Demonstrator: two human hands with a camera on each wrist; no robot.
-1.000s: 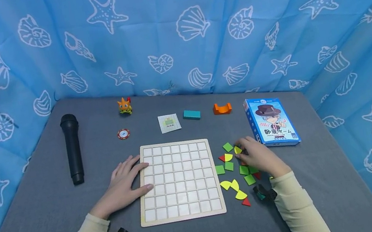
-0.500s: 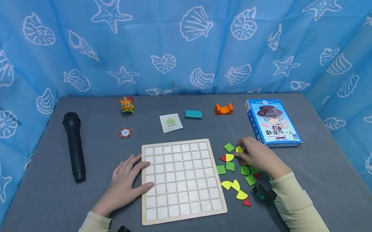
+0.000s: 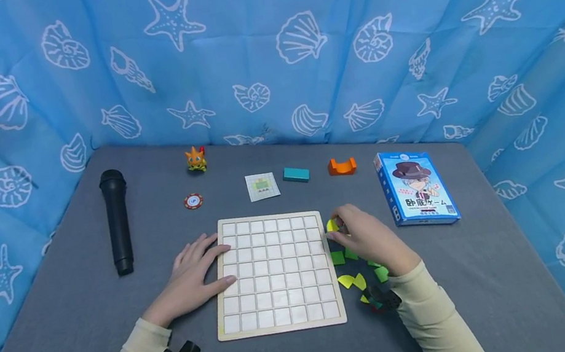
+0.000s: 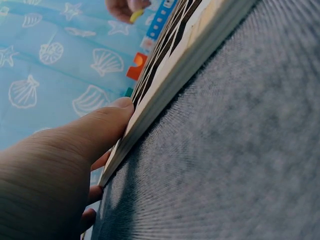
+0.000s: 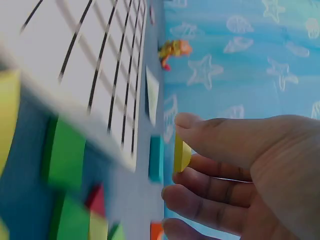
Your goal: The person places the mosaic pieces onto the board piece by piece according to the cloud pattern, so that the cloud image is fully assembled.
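Yellow, the piece (image 3: 331, 226) is pinched between thumb and fingers of the right grip (image 3: 367, 236), the gridded board (image 3: 275, 265) just left of that grip with the left hand (image 3: 188, 284) touching its far side, so a light pinch and a level lowering probably serve best.

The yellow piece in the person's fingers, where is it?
In the head view, the yellow piece is pinched in the right hand, just right of the white grid board.
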